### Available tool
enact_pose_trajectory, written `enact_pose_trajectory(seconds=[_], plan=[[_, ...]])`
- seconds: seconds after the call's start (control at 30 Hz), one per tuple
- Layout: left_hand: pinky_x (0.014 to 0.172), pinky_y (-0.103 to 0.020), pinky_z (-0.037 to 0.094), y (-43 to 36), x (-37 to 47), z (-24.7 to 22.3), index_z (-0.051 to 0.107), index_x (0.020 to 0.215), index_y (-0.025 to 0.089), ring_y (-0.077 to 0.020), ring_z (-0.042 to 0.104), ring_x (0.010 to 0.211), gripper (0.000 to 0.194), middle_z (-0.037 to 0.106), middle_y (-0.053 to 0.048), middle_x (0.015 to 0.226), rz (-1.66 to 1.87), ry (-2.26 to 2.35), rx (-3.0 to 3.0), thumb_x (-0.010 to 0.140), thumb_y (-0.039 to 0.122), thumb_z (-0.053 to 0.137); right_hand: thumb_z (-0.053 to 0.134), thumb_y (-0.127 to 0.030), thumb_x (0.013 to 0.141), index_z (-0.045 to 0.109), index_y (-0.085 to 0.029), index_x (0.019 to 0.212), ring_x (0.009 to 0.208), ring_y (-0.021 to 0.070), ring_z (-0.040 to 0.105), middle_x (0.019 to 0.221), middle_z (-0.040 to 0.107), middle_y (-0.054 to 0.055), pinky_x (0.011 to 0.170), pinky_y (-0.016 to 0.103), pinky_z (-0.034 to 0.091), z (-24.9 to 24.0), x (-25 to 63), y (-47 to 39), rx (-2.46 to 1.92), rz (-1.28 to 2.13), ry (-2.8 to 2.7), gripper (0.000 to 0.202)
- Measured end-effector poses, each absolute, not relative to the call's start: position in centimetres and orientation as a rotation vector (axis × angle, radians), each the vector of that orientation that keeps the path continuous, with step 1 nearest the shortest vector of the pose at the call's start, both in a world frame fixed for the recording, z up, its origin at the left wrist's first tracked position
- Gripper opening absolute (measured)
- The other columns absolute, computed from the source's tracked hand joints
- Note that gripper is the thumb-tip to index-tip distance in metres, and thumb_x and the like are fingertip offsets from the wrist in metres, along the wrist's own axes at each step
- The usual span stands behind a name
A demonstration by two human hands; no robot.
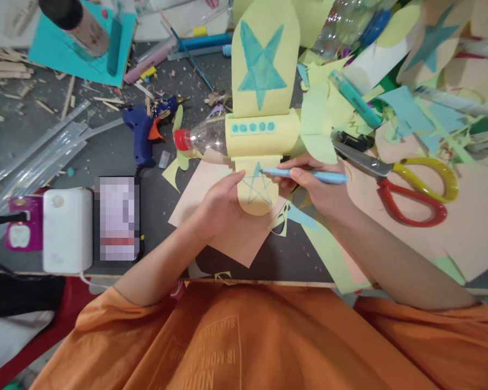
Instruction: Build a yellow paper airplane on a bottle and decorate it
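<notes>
A toy airplane [264, 132] made from a plastic bottle wrapped in yellow paper lies sideways, its red cap [182, 140] to the left. Its far wing [244, 105] bears a filled blue star. On the near wing [250, 207] a star outline is drawn, blue only at its top point. My left hand [222, 208] grips this wing's left edge, thumb on top. In my right hand [313, 181] is a light blue marker [325, 176], its tip touching the star near the top. Pink paper [228, 244] lies underneath.
Scissors [390, 168] with yellow and red handles lie to the right among paper scraps. A blue glue gun [142, 130], a phone [117, 216] and a white power adapter [68, 230] are on the left. Clear glue sticks [44, 168] and wood splinters lie beyond.
</notes>
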State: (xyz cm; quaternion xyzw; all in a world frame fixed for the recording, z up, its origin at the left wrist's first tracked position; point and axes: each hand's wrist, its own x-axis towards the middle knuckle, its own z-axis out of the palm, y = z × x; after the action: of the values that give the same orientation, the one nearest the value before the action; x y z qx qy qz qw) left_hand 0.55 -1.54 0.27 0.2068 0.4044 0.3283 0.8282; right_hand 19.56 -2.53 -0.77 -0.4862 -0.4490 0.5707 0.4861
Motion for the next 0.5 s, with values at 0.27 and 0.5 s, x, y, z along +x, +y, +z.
enact_pose_trajectory(seconds=[0.27,0.5], plan=[[0.109,-0.042,0.046,-1.35,0.79,0.75,0.076,0.083,0.015,-0.0336,0.068,0.117,0.020,0.079,-0.008,0.098,0.652,0.838,0.471,0.082,0.029,0.062,0.079,-0.031,0.082,0.077,-0.022,0.077,0.056,0.0121,0.065,0.064,0.072,0.000,0.054,0.027,0.056,-0.94,19.71,-2.49,-1.213,1.382,-1.181,0.010],[0.112,-0.041,0.045,-1.37,0.93,0.93,0.076,0.089,0.015,-0.0315,0.066,0.123,0.024,0.080,-0.008,0.102,0.675,0.887,0.414,0.087,0.029,0.057,0.080,-0.036,0.082,0.078,-0.022,0.079,0.056,0.0118,0.065,0.067,0.073,0.001,0.051,0.025,0.055,-0.89,19.66,-2.27,-1.188,1.409,-1.077,0.014]])
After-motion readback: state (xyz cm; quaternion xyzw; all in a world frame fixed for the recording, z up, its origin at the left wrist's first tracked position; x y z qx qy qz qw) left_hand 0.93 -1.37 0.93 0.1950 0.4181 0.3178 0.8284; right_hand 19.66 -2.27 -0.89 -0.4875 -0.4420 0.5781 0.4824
